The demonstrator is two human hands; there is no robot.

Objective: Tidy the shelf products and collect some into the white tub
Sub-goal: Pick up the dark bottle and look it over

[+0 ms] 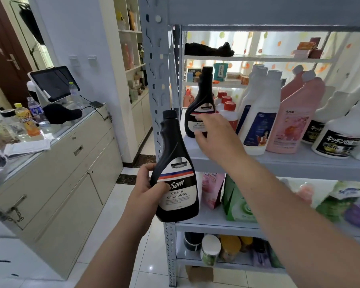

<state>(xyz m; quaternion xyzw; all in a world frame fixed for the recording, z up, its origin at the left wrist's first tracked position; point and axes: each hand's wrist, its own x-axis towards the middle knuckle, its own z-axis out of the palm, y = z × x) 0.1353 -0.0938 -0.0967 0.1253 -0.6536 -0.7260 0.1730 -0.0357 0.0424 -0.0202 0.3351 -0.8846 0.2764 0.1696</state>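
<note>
The step in hand is judged to be the sorting of the black cleaner bottles. One black "Kitchen Oil Cleaning" bottle (175, 183) is held almost upright in the left hand (146, 190), whose fingers and thumb are curled round its lower body. It is kept in the air just in front of the left post of the grey shelving unit (157, 80).

A second black bottle (202, 96) of the same kind stands at the left end of the unit's middle board. The right hand (214, 132) is stretched to it, with loosely bent fingers laid over the front label. Whether a real grip is made cannot be told.

The white tub is not in view, so the place for the held bottle is not known from here. For the next move, a firm hold round the second bottle's body is probably needed. Care is also called for, because the red-capped bottles (227, 104) stand close behind it and could be knocked.

Further right on the same board, white bottles (258, 113) and a pink bottle (293, 121) are lined up. Refill pouches (237, 202) are kept on the board below. To the left of the unit a glass-topped counter (60, 163) carries a screen terminal (54, 83) and drink bottles (27, 119). The floor (121, 204) is of glossy white tiles.
</note>
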